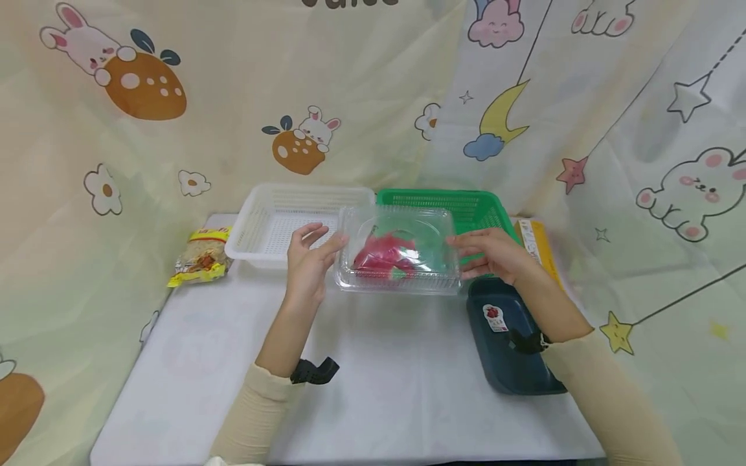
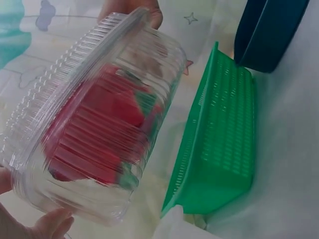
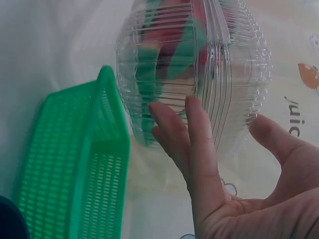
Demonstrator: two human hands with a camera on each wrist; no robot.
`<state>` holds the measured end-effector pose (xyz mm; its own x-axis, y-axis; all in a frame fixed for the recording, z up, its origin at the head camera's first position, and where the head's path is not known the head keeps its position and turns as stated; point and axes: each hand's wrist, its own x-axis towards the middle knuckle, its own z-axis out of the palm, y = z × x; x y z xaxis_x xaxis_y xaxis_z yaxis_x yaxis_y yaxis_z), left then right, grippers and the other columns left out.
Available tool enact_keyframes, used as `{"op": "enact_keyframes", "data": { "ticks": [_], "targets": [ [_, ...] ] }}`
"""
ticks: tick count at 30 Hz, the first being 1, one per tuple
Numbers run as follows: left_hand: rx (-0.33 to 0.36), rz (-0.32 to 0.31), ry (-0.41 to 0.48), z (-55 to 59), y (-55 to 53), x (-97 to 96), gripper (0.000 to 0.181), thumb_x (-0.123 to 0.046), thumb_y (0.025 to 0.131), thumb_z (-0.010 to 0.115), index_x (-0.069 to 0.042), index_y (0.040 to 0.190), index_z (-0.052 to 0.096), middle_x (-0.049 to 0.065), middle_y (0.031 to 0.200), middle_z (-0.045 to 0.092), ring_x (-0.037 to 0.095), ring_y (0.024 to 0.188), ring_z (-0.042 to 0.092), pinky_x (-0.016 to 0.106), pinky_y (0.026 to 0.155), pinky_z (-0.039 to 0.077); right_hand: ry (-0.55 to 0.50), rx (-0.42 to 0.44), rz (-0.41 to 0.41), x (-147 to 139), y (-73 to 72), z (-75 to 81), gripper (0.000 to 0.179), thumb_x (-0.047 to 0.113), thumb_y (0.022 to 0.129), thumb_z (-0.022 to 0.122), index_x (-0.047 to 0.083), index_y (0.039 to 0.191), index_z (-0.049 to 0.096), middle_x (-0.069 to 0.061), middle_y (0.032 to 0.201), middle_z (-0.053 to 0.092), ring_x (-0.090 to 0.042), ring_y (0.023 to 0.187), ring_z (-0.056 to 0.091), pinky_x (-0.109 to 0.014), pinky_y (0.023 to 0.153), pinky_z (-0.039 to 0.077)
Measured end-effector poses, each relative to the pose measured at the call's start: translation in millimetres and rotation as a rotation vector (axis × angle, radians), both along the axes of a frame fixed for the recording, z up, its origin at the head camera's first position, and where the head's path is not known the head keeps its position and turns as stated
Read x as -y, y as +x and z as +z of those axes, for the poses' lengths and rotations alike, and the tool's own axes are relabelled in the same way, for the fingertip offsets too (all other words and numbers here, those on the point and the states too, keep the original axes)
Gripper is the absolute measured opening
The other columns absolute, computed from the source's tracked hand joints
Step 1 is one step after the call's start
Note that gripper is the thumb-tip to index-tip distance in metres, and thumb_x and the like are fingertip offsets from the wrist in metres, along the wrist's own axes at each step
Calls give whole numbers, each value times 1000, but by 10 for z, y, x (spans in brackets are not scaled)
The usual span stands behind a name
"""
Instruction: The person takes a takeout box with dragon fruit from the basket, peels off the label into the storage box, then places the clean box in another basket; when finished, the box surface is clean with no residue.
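Observation:
A clear plastic clamshell container (image 1: 402,286) hangs above the table, closed, with a red dragon fruit (image 1: 384,254) with green tips inside it. My left hand (image 1: 309,264) holds its left end between thumb and fingers. On the opposite end, my right hand (image 1: 491,254) grips with the thumb on the lid side and the fingertips (image 3: 197,107) against the ribbed side, as the right wrist view shows. Behind and below the container stand a white basket (image 1: 249,247) and a green basket (image 1: 495,204), partly covered by it.
To the left of the white basket lies a yellow food packet (image 1: 204,255). A dark blue tray (image 1: 495,359) with a sticker sits under my right forearm. Beyond it is a yellow box (image 1: 542,249). A printed curtain (image 1: 373,77) closes off the table's back.

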<state>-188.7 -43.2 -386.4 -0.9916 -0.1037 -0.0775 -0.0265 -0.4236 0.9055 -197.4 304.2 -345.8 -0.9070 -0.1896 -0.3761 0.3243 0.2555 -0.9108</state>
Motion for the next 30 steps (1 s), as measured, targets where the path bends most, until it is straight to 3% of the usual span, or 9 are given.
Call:
{"op": "enact_keyframes", "data": {
  "ticks": [6,11,13,17,20,22,25,30],
  "targets": [
    [15,0,15,81,-225,-108,73,-5,86,85,-3,145,41,16,145,44,23,110,65,34,99,53,17,33,-19,-75,-207,69,70,39,97,75,-3,147,50,-28,151,46,-24,87,75,-36,79,63],
    [53,2,26,112,-412,-239,73,-4,85,85,-3,143,41,15,144,43,23,114,61,33,99,53,27,51,-19,-158,-349,130,68,42,96,76,0,144,51,-10,122,73,-26,92,77,-36,81,63],
    [70,1,15,125,-483,-286,70,-4,85,84,-5,141,42,14,144,43,24,116,59,34,100,52,29,56,-21,-187,-397,159,66,41,96,76,1,142,50,-3,107,78,-26,90,78,-36,80,63],
    [88,4,-11,139,-621,-384,70,-5,85,85,-5,141,44,16,146,42,23,115,57,35,99,52,56,56,-27,-245,-505,176,68,42,97,75,3,145,46,-1,104,78,-24,89,78,-35,80,63],
    [96,6,-34,136,-709,-476,71,-6,84,86,-4,141,44,18,148,41,24,116,56,35,98,52,78,54,-32,-317,-590,154,75,45,97,74,2,150,43,-3,112,75,-22,90,77,-36,82,63],
    [99,9,-44,128,-772,-546,70,-5,83,86,-4,139,45,18,146,42,24,116,55,35,97,53,87,53,-35,-377,-646,132,79,47,97,73,1,152,41,-11,126,70,-21,91,76,-36,84,62],
    [99,17,-62,118,-876,-654,68,-4,82,86,-5,137,47,16,141,45,24,114,56,34,96,54,92,56,-41,-473,-733,107,82,48,98,72,1,156,37,-21,149,52,-20,93,75,-36,86,62],
    [107,44,-113,111,-1045,-818,65,-6,81,88,-6,134,50,9,127,49,21,100,57,31,85,53,100,71,-44,-608,-850,101,89,47,99,70,1,161,26,-28,163,30,-19,94,72,-36,90,61]
  ]
}}
